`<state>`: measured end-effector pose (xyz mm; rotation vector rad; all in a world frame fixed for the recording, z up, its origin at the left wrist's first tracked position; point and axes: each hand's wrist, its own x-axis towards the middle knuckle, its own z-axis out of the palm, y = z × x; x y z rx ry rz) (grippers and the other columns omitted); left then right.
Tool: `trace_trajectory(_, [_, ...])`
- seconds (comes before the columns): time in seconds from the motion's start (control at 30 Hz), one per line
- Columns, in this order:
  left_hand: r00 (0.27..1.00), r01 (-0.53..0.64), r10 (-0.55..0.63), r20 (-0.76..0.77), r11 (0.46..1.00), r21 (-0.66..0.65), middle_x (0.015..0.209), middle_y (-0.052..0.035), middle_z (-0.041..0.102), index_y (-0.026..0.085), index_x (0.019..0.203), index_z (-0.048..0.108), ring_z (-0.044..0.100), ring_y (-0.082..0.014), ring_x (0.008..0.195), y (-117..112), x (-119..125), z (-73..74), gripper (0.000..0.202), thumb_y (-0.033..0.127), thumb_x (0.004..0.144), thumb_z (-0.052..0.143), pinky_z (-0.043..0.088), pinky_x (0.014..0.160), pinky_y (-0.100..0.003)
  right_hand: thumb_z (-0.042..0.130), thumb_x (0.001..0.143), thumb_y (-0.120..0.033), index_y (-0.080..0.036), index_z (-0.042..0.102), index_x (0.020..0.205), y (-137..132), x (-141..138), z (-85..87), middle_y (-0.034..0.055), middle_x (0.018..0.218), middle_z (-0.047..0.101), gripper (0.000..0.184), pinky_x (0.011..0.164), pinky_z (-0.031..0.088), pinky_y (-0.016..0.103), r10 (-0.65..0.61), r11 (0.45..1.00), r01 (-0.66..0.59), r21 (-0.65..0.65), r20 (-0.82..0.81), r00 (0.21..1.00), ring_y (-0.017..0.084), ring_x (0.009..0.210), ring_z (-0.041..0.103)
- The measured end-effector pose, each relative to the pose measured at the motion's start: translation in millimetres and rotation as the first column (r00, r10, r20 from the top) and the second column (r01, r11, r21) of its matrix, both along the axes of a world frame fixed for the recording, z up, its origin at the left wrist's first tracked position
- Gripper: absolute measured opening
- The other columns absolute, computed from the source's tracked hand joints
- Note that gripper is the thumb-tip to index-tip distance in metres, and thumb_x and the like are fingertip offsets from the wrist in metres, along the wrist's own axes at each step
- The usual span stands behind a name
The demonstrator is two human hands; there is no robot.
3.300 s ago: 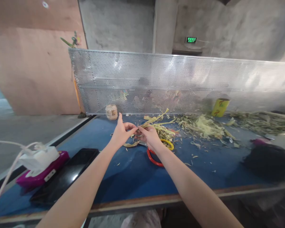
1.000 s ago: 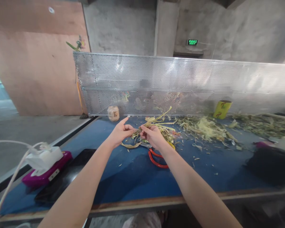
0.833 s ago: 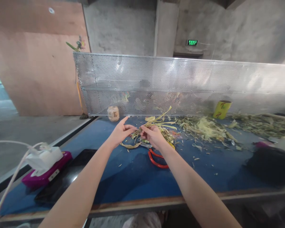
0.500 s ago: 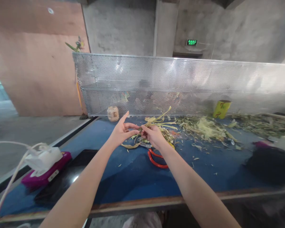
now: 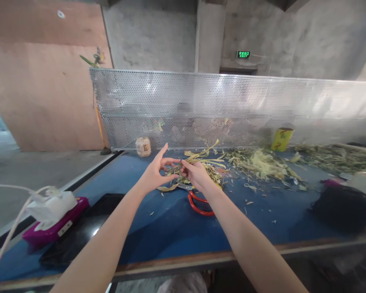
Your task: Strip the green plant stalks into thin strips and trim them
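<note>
My right hand [image 5: 197, 175] is closed in a pinch on pale yellow-green plant strips [image 5: 212, 160], whose loose ends fan out to the right behind it. What lies right at the fingertips is too small to make out. Beside it on the left, my left hand [image 5: 157, 171] has its fingers spread and thumb apart, the fingertips close to the right hand's. Scissors with red handles [image 5: 201, 204] lie on the blue tabletop [image 5: 171, 232] just below the hands, their blades partly covered. A small heap of cut plant bits [image 5: 212, 174] sits behind the right hand.
Larger piles of dried strips [image 5: 262, 165] lie to the right, near a yellow-green can [image 5: 282, 139]. A wrapped roll [image 5: 143, 146] stands by the perforated metal screen [image 5: 171, 93]. At left are a black tablet [image 5: 79, 232] and a purple power strip [image 5: 53, 232] with a white plug.
My left thumb has dropped away from the fingers, so that hand has opened wider. The right hand keeps its pinch in nearly the same place. The whole view has shifted slightly.
</note>
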<state>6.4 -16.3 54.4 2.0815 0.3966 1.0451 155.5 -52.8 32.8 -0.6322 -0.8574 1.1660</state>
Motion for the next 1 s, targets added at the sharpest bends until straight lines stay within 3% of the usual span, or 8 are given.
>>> trace_trajectory(0.23, [0.991,-0.117,0.118,0.055,0.993,-0.033,0.083,-0.0079,0.069,0.02,0.138,0.016,0.063,-0.0207,0.079,-9,2,3.3,0.086,0.023,0.067,0.065,0.046,0.076,-0.035,0.075,0.051,-0.033,-0.013,0.055,0.057,1,-2,-1.7,-0.0037,0.046,0.05,0.028,0.044,0.035,0.019,0.024,1.0,-0.024,-0.001,0.036,0.999,0.006,0.046,0.045])
trace_trajectory(0.47, [0.964,-0.113,0.175,0.198,0.95,-0.29,0.078,-0.0057,0.07,0.022,0.138,0.015,0.065,-0.0186,0.076,-8,6,4.6,0.092,0.019,0.064,0.069,0.05,0.073,-0.032,0.074,0.05,-0.033,-0.014,0.053,0.053,1,-5,-2.9,-0.0041,0.046,0.05,0.029,0.043,0.034,0.02,-0.007,1.0,0.006,0.01,0.068,0.998,0.006,0.046,0.046])
trace_trajectory(0.53, [0.942,-0.083,0.208,0.262,0.905,-0.417,0.075,-0.0039,0.069,0.021,0.138,0.012,0.065,-0.017,0.075,-6,8,4.0,0.094,0.015,0.063,0.069,0.051,0.069,-0.028,0.075,0.049,-0.033,-0.014,0.053,0.054,-1,-7,-1.4,-0.0046,0.045,0.049,0.03,0.043,0.034,0.019,-0.008,1.0,0.007,0.019,0.055,0.998,0.006,0.046,0.046])
trace_trajectory(0.63, [0.948,-0.044,0.235,0.212,0.761,-0.647,0.074,-0.0026,0.068,0.02,0.136,0.02,0.063,-0.0136,0.063,-2,8,3.0,0.087,0.012,0.064,0.068,0.049,0.055,-0.023,0.076,0.048,-0.034,-0.014,0.054,0.055,-5,-11,1.8,-0.0052,0.045,0.048,0.031,0.043,0.032,0.019,0.033,0.997,-0.036,0.063,0.054,0.998,0.006,0.045,0.045])
trace_trajectory(0.7, [0.969,-0.016,0.192,0.155,0.676,-0.737,0.076,-0.0033,0.068,0.018,0.133,0.027,0.061,-0.0121,0.057,-1,6,2.3,0.079,0.011,0.065,0.066,0.047,0.05,-0.022,0.075,0.05,-0.033,-0.013,0.053,0.054,-8,-12,3.7,-0.005,0.045,0.048,0.03,0.042,0.032,0.019,0.087,0.992,-0.094,0.084,0.077,0.993,0.005,0.045,0.044])
trace_trajectory(0.77, [0.98,0.04,0.123,0.155,0.644,-0.764,0.078,-0.0041,0.067,0.017,0.132,0.03,0.061,-0.012,0.057,0,4,1.4,0.076,0.012,0.066,0.066,0.048,0.051,-0.024,0.074,0.054,-0.032,-0.013,0.054,0.054,-10,-12,4.5,-0.0043,0.045,0.048,0.028,0.042,0.032,0.019,0.149,0.983,-0.158,0.096,0.097,0.984,0.005,0.045,0.043])
trace_trajectory(0.9, [0.977,0.1,0.063,0.202,0.706,-0.701,0.071,-0.0014,0.065,0.015,0.132,0.027,0.059,-0.0107,0.055,-1,5,-0.2,0.081,0.016,0.062,0.07,0.046,0.052,-0.023,0.073,0.058,-0.029,-0.013,0.056,0.055,-12,-10,4.6,-0.004,0.046,0.048,0.023,0.043,0.033,0.018,0.2,0.976,-0.202,0.087,0.03,0.979,0.004,0.046,0.041])
trace_trajectory(1.0, [0.965,0.077,0.065,0.255,0.856,-0.512,0.068,0.0026,0.062,0.016,0.132,0.024,0.056,-0.0088,0.054,-3,9,-1.4,0.089,0.019,0.058,0.072,0.044,0.053,-0.021,0.072,0.059,-0.026,-0.014,0.059,0.062,-10,-8,5.5,-0.0049,0.046,0.046,0.018,0.042,0.032,0.017,0.163,0.984,-0.157,0.086,-0.072,0.984,0.005,0.048,0.042])
